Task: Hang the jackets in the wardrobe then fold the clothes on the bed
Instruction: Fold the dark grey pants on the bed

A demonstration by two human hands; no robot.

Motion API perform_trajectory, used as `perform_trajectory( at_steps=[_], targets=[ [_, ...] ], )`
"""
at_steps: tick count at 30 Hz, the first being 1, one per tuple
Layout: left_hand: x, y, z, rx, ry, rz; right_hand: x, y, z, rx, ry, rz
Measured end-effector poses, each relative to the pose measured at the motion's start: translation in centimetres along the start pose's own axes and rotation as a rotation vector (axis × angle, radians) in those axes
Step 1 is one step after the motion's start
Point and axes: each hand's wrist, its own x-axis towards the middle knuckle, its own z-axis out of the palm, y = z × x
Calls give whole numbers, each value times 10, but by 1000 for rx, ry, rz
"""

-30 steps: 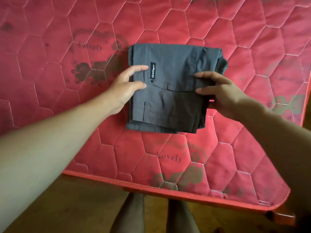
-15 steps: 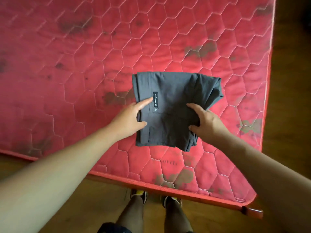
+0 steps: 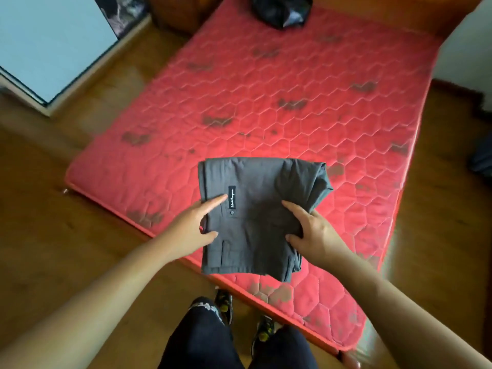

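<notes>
folded trousers (image 3: 262, 193) now lifted off mattress (image 3: 292, 107), pinched between left hand (image 3: 190, 231) and right hand (image 3: 318, 234).

warm brown wooden floor (image 3: 66, 235) all around, kinda glossy, red quilted mattress (image 3: 292, 83) with hexagon stitching and dark blotches lying low in the middle, pale blue panel (image 3: 48, 41) far left, white wall (image 3: 474, 43) far right, brown wood board (image 3: 372, 12) behind its far end, soft even light

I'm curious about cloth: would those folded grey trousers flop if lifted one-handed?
Probably floppy: the trousers are soft cloth, with loose layers bunching at their right edge. The left hand and right hand each grip a side, so one hand alone might let the fold sag open.
</notes>
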Motion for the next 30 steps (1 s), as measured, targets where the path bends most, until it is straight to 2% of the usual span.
perform_trajectory(
  at_steps=[6,13,22,30],
  targets=[
    [-89,4,-56,-70,155,-82,9,-92,-25,-94,-90,-195],
    [-180,-47,-130,1,383,-209,51,-237,5,-187,-204,-353],
    [-324,-184,-282,-96,600,-351,111,-481,122,-232,-291,-541],
    [-391,-271,-404,160,779,-451,135,-664,234,-285,-228,-624]
  ],
)
